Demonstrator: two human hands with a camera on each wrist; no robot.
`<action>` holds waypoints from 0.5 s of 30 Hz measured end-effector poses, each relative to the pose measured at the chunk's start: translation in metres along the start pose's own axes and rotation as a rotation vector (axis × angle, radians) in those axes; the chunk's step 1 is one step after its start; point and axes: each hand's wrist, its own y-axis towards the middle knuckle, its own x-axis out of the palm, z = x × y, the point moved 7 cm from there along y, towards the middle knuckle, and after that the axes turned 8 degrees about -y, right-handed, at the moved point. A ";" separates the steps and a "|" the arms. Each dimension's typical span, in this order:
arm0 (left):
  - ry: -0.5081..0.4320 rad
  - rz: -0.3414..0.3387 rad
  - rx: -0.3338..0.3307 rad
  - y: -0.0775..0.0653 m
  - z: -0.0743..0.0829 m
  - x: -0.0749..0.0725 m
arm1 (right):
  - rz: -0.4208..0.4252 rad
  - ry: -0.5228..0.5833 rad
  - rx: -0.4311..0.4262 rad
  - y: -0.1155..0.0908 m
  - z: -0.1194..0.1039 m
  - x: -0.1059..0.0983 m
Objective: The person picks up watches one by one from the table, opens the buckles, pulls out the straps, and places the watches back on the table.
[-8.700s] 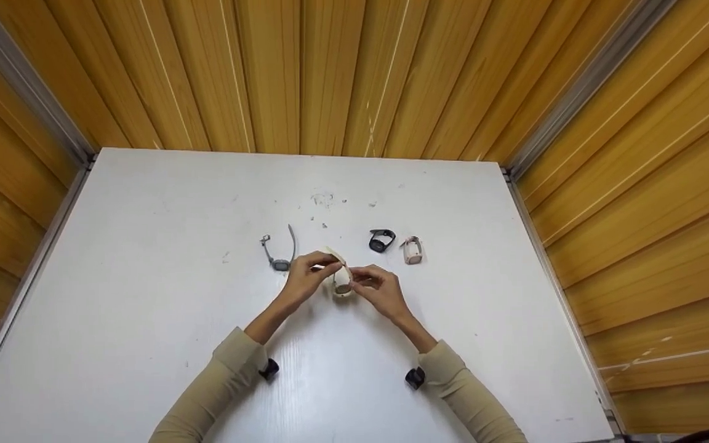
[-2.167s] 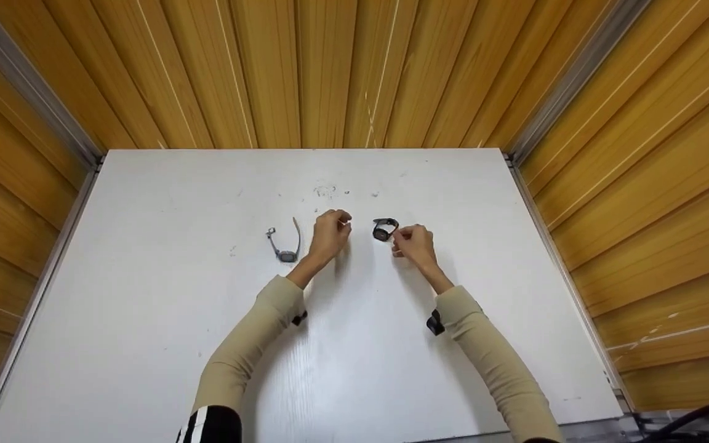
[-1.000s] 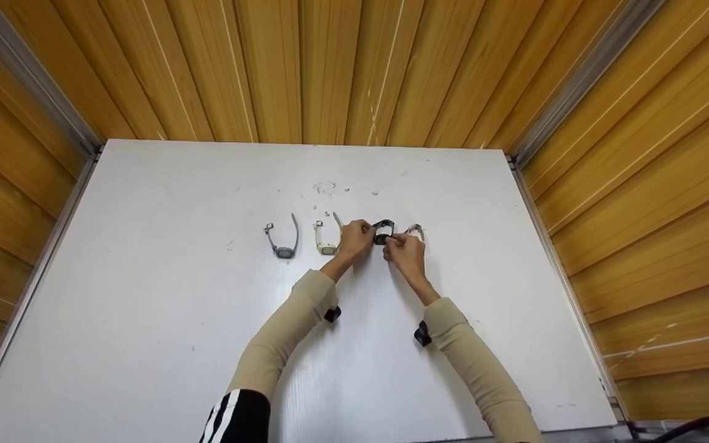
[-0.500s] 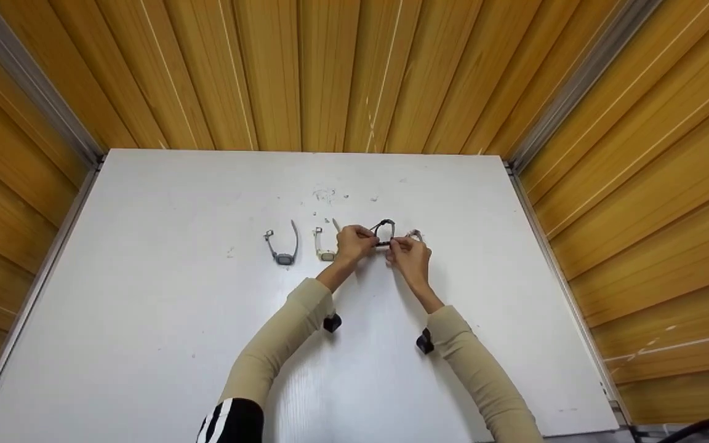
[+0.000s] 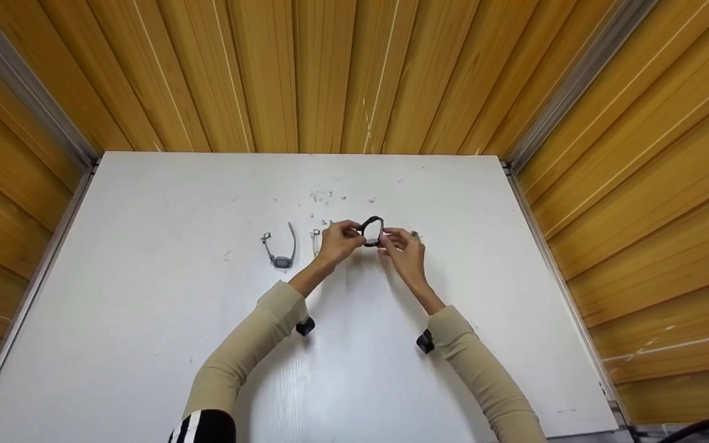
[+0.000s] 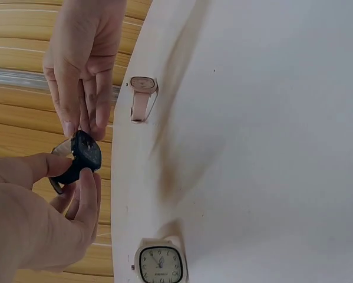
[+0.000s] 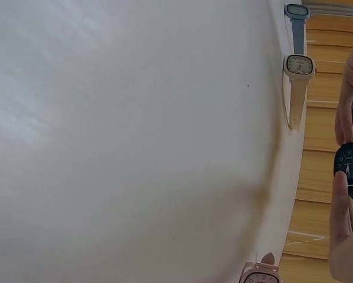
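A black wristwatch (image 5: 371, 243) with its strap looped is held up off the table between both hands. My left hand (image 5: 337, 243) pinches the left side of its case between thumb and fingers. On the other side, my right hand (image 5: 408, 251) grips the case edge, its thumb at the dial in the right wrist view. The watch's dark dial (image 7: 348, 160) shows there with pale markings. In the left wrist view the strap (image 6: 61, 147) curves behind the case, partly covered by fingers.
A grey-blue watch (image 5: 282, 262) stands with its strap spread on the white table (image 5: 145, 277). Beside it is a cream watch (image 6: 160, 263), mostly hidden by my left hand in the head view. A pink watch (image 6: 143, 84) sits behind my right hand.
The cream watch, earlier in both hands, now stands beside the grey-blue one. Both hands have taken hold of the black watch, lifted it and shifted it slightly left.
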 end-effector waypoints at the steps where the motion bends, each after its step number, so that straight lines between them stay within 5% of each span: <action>1: 0.003 -0.013 0.023 -0.002 0.002 -0.003 | -0.012 -0.007 -0.028 0.000 -0.003 0.002; 10: 0.009 -0.128 0.255 -0.030 0.009 -0.036 | -0.174 -0.032 -0.175 -0.016 -0.031 0.020; 15: -0.054 -0.143 0.282 -0.042 0.001 -0.049 | -0.244 0.010 -0.212 -0.027 -0.040 0.028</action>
